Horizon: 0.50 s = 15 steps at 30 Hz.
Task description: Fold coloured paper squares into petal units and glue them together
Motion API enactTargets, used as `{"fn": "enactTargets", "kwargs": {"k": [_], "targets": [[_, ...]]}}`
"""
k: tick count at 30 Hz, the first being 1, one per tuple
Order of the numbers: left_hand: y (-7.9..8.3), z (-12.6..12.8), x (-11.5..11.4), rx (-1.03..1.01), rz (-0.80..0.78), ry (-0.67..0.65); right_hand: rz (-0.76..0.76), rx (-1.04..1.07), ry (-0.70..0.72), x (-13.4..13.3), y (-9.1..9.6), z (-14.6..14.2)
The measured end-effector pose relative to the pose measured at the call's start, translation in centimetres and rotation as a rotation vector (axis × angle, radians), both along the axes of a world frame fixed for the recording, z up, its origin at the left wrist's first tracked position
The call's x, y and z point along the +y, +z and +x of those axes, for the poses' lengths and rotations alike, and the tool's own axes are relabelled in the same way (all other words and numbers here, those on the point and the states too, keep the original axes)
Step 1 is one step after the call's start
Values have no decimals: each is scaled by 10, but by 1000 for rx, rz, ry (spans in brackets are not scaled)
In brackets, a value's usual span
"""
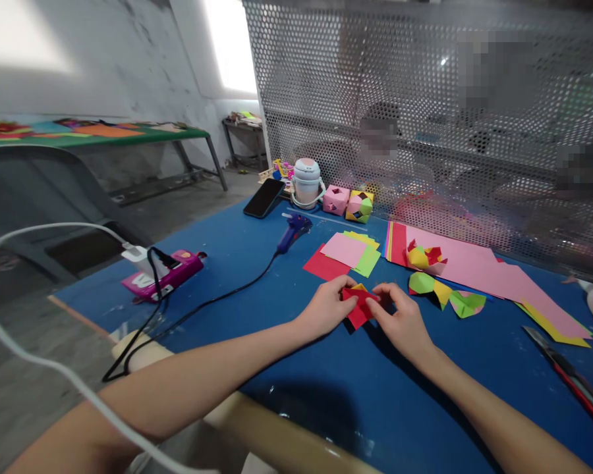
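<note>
Resting on the blue tabletop (227, 237) is a hot-glue gun (290, 235). Right of it, the left hand (326, 307) pinches folded red paper (360, 312) over the tabletop between thumb and fingers; the right hand (404, 324) pinches its other side, near folded green-and-yellow paper pieces (443, 293).

A black rectangular smartphone (265, 198) rests near a white lidded jar with a carrying handle (307, 179). A magenta plastic power strip (186, 265) bears a white plug-in adapter (143, 259). At left stand a grey plastic chair (44, 191) and a green-topped table (182, 135). A grey perforated metal screen (316, 72) stands behind.
</note>
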<state>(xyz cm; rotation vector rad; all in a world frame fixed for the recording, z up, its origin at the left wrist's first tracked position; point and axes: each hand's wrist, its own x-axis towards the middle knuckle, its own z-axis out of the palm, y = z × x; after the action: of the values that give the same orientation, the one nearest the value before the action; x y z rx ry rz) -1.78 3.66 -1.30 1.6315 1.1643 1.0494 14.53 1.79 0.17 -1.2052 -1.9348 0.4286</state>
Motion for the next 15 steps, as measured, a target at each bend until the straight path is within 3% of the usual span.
{"fn": "enactTargets", "kwargs": {"k": [4, 12, 15], "targets": [[2, 0, -1, -68, -16, 6, -33, 4, -15, -1, -3, -1], [2, 2, -3, -64, -42, -23, 111, -80, 2, 0, -9, 1], [4, 1, -3, -64, -31, -4, 93, -68, -3, 0, -12, 0]]}}
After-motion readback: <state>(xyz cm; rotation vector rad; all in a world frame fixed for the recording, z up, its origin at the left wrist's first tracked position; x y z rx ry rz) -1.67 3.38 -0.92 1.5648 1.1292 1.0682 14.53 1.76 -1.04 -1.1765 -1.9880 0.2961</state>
